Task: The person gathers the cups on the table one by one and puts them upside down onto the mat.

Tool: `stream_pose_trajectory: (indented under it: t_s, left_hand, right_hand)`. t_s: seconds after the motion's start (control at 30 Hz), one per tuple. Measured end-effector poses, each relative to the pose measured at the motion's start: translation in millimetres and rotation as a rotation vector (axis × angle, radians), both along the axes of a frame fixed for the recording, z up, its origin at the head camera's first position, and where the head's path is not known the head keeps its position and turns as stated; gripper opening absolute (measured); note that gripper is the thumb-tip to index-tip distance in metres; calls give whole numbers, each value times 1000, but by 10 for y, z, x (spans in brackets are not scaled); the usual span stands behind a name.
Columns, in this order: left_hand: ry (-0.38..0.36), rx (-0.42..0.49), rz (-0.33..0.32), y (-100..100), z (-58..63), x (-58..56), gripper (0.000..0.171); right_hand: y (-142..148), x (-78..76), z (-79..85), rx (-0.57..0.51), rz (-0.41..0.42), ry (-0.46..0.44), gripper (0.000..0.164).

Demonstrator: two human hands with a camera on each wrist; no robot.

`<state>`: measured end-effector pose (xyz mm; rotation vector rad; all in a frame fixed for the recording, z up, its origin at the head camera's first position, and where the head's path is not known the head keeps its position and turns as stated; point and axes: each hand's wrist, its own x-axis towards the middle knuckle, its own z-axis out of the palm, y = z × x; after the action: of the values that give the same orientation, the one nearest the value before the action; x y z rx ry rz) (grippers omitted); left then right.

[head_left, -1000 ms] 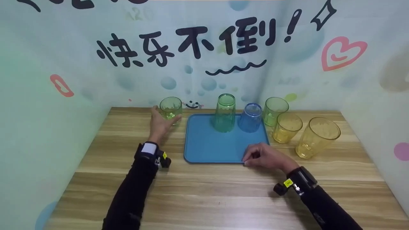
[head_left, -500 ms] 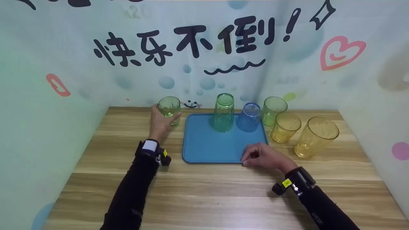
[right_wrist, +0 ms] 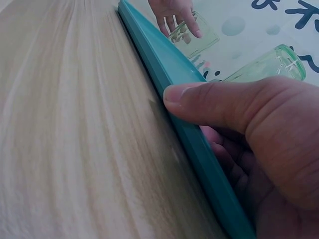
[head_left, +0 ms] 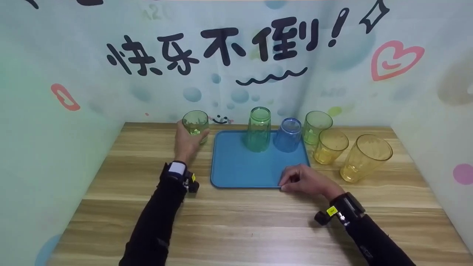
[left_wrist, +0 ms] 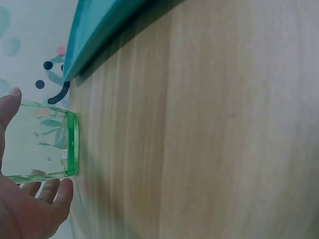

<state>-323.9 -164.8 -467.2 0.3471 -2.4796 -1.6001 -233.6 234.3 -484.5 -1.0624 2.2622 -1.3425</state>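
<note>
At the back left of the table, my left hand [head_left: 187, 143] grips a short light green glass [head_left: 196, 122]. The glass is upright, with thumb and fingers on opposite sides; in the left wrist view its thick base [left_wrist: 73, 144] is down at the table. My right hand [head_left: 306, 180] pinches the near right corner of the blue tray [head_left: 244, 173], thumb [right_wrist: 187, 99] on the rim and fingers partly hidden behind it. On the tray's back part stand a tall green glass [head_left: 259, 133] and a shorter blue glass [head_left: 288, 138], both upside down.
Right of the tray stand another light green glass [head_left: 317, 123], a short yellow glass [head_left: 329, 149] and a larger yellow glass [head_left: 366, 159], rims up. A printed cloth wall [head_left: 166, 96] borders the wooden table [head_left: 240, 225] behind and at both sides.
My left wrist has shifted slightly to the right while the hand stays round the light green glass. The right hand, the tray and the other glasses have stayed put.
</note>
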Motion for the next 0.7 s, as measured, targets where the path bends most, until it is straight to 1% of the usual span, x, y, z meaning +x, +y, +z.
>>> stream_pose_trajectory:
  t_s: [0.07, 0.33, 0.5, 0.7]
  left_hand:
    - [3, -23, 9, 8, -11, 0, 102]
    - [4, -55, 23, 34, -17, -9, 97]
    - [2, -47, 35, 34, -19, -3, 98]
    - [23, -25, 46, 22, -22, 14, 99]
  right_hand:
    - [2, 1, 2, -1, 0, 2, 11]
    - [13, 5, -7, -14, 0, -15, 10]
    - [13, 10, -5, -10, -2, -16, 11]
    - [6, 12, -5, -9, -11, -22, 12]
